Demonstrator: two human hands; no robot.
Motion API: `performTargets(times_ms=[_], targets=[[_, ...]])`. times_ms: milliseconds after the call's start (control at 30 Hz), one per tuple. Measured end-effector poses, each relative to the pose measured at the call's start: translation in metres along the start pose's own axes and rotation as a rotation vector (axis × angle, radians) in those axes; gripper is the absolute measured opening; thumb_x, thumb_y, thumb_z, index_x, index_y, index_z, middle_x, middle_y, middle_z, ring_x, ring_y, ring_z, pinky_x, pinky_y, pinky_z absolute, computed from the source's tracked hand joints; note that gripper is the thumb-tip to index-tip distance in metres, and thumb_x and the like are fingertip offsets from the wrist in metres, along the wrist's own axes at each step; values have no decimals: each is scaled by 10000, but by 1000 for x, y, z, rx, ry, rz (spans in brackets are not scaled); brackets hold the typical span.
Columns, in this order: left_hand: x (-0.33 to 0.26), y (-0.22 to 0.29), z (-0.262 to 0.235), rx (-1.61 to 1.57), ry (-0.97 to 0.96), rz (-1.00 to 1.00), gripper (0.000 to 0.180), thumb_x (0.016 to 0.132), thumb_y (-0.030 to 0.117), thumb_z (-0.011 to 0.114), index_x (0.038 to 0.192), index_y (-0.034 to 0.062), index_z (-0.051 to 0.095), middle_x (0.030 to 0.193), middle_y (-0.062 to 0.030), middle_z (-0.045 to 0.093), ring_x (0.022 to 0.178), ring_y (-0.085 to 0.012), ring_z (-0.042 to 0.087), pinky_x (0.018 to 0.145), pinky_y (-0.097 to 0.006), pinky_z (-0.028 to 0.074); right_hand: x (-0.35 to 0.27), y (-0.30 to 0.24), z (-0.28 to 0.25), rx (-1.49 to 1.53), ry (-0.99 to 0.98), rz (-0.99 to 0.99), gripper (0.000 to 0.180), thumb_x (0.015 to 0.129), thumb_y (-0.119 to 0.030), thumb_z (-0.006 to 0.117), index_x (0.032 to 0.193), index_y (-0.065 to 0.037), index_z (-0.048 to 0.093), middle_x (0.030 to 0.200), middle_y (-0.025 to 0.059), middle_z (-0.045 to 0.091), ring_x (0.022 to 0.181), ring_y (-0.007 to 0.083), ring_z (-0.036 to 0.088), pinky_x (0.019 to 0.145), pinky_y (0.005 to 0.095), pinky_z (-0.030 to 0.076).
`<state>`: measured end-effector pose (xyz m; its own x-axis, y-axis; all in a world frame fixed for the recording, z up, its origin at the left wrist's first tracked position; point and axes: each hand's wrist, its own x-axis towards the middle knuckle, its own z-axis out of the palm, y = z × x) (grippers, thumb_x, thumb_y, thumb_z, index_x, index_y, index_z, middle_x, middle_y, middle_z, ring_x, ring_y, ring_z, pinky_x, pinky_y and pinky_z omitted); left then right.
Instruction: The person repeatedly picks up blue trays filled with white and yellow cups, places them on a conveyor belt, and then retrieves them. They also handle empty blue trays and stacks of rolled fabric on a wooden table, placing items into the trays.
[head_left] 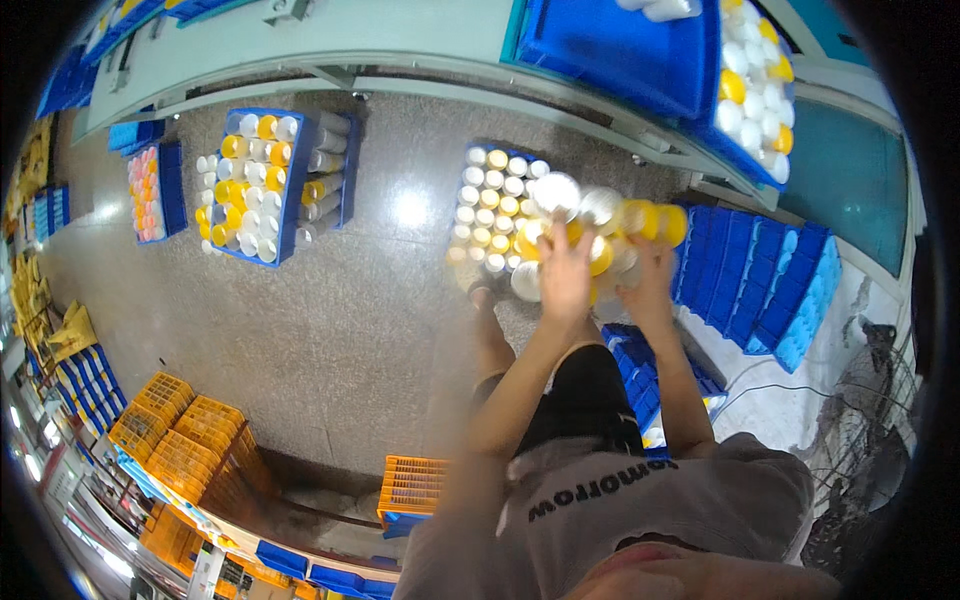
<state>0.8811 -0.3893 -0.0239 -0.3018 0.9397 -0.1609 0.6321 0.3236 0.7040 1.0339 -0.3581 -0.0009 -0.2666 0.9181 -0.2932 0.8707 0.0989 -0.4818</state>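
In front of my body I hold a cluster of white and yellow round containers [600, 205], cylinder-shaped and somewhat blurred. My left hand [567, 275] has its fingers closed on the near left side of the cluster. On the right, my right hand [652, 275] grips the near side of the cluster, below a yellow container [672, 226]. Just beyond and left of my hands, a blue crate [463, 160] on the floor holds rows of upright white and yellow containers [493, 200]. The cluster overlaps the crate's right part, so I cannot tell whether any of it touches the crate.
Stacked blue trays [750, 280] stand to my right. A raised bench [420, 45] runs along the far side, bearing a blue bin [610, 50]. Filled blue crates [290, 195] stand farther left on the floor [330, 330]. Orange crates [195, 435] are at lower left; a cable [790, 388] trails at right.
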Motion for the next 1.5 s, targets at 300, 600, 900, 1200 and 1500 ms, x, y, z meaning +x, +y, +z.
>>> performTargets(times_ms=[300, 600, 900, 1200, 1500], targets=[[-50, -372, 228, 130, -239, -106, 524, 806, -54, 524, 1307, 94, 565, 1385, -178, 459, 1281, -441, 422, 1032, -505, 428, 14, 134, 413, 149, -242, 168, 809, 612, 21, 790, 1346, -108, 475, 1407, 222, 322, 1352, 433, 343, 1121, 443, 347], [-29, -461, 250, 58, -276, -237, 823, 720, -157, 569, 1440, 226, 457, 1495, -188, 305, 1245, -460, 422, 1025, -475, 464, 26, 187, 491, 143, -289, 337, 879, 682, 32, 780, 1448, -156, 392, 1527, 209, 201, 1414, 409, 293, 1133, 428, 354], [-17, -438, 277, -24, -395, -87, 934, 748, -41, 658, 1546, 241, 262, 1557, -290, 155, 1305, -534, 378, 1068, -522, 407, 39, 159, 472, 161, -426, 306, 834, 810, -46, 719, 1508, -90, 266, 1557, 230, 194, 1431, 408, 276, 1148, 444, 335], [67, -217, 136, -3, -503, -89, 496, 827, 62, 653, 1310, 83, 544, 1305, -226, 531, 1173, -389, 542, 957, -475, 464, 93, 57, 134, 466, -355, 242, 602, 870, -47, 666, 1420, -100, 424, 1382, 165, 441, 1229, 284, 529, 970, 376, 498], [390, 120, -13, 28, 370, 517, 498, 813, -65, 623, 1287, 83, 586, 1329, -219, 523, 1156, -385, 538, 910, -417, 506, 383, 7, -158, 295, 490, -299, 459, 814, 9, 689, 1252, -47, 563, 1222, 176, 591, 1093, 333, 615, 926, 395, 508]])
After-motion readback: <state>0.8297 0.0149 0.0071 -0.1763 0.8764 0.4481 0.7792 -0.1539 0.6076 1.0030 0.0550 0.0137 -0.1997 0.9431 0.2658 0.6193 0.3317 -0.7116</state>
